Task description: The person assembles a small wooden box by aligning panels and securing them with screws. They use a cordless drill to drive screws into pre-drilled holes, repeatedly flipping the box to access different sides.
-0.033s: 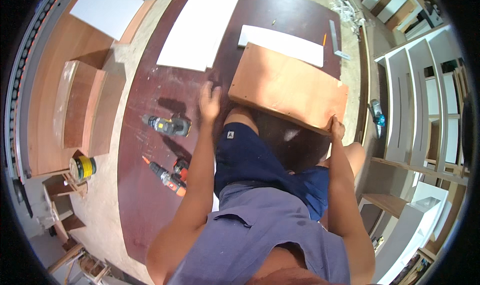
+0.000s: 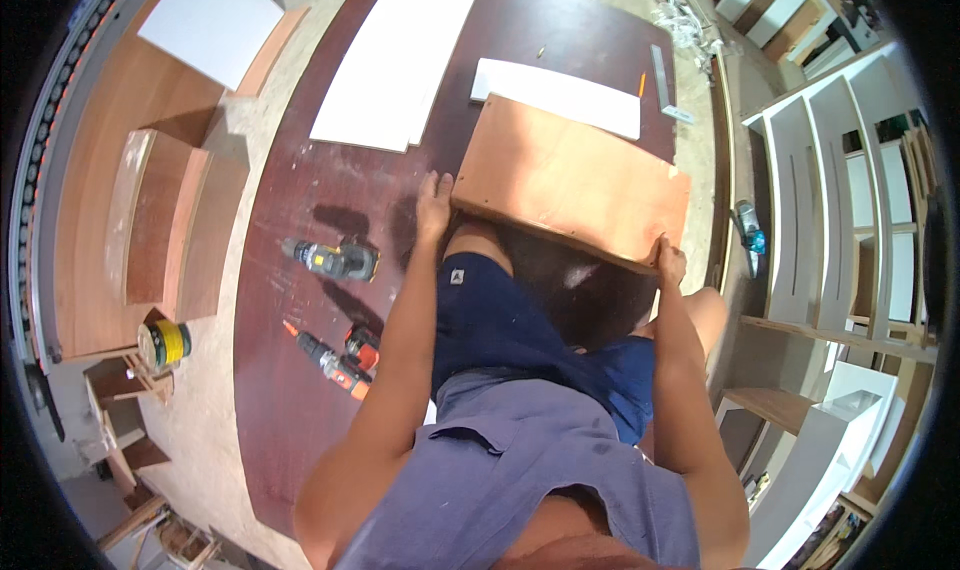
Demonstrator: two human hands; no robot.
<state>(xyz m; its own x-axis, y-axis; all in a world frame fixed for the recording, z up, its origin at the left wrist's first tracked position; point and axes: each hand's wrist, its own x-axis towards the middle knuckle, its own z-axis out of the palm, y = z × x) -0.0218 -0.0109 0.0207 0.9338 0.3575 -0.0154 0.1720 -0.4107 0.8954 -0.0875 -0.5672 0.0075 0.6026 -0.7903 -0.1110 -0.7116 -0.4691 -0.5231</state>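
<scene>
A plywood box [image 2: 575, 175], orange-brown with small screw holes near its ends, lies across the far side of my lap. My right hand [image 2: 671, 260] grips its near right corner, thumb on top. At the opposite end, my left hand [image 2: 433, 206] is held upright against the box's left edge with fingers stretched out; whether it bears any weight is hidden. A white board [image 2: 560, 92] lies just beyond the box, partly covered by it. To the left of my left forearm are a yellow-and-black cordless drill [image 2: 335, 260] and an orange-and-black drill [image 2: 335, 363].
Long white panels [image 2: 395, 60] lie on the dark red table [image 2: 290, 420]. A metal square [image 2: 662, 85] and an orange pencil [image 2: 642, 85] are at the far right. Plywood cabinet parts [image 2: 160, 220] stand on the left, white shelving [image 2: 800, 220] on the right.
My left hand has moved right, up to the left end of the box. My right hand keeps its grip at the corner. The view has shifted slightly.
</scene>
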